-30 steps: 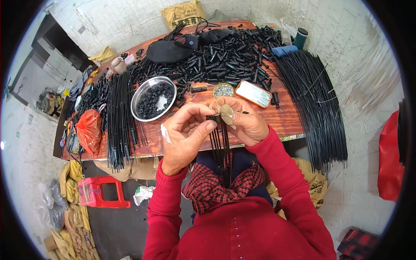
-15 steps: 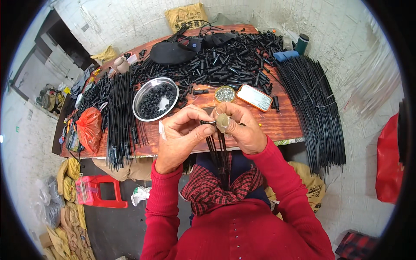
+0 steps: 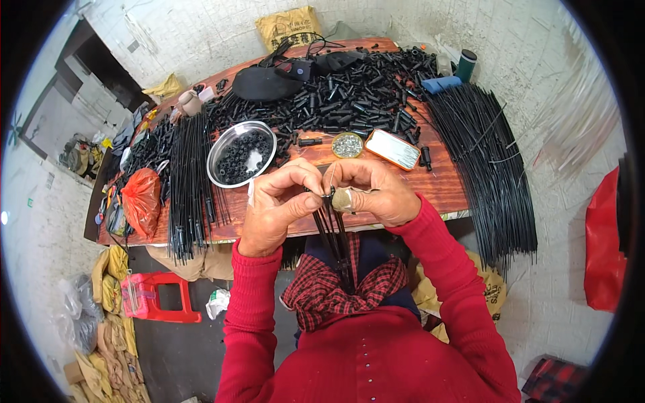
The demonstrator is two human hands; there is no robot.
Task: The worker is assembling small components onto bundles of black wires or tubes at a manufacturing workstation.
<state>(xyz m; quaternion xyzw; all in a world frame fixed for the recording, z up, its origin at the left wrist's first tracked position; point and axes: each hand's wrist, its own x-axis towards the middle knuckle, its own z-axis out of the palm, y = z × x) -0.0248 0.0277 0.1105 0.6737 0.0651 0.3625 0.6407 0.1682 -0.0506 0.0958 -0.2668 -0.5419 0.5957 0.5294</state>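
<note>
Beside red-brown wood-grain table [image 3: 437,191]: pinching thin black rod bundle [image 3: 344,264] narrowly between left hand [image 3: 272,208] and right hand [image 3: 379,195], above lap [image 3: 374,256]; holding thumb cover [image 3: 342,199] lower than moments ago, apparently mid-regrip.

Red top [image 3: 329,363] with 2 ribbed sleeves [image 3: 250,322], red-and-black checked cloth [image 3: 312,302], dark blue trousers [image 3: 368,258], tan thumb cover [image 3: 342,199]

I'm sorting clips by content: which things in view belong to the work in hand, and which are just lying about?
Likely part of it:
- thin black strands, at the left hand and right hand
- metal bowl with black rings
- heaped black tubes

Probably just lying about:
- red stool
- green flask
</note>
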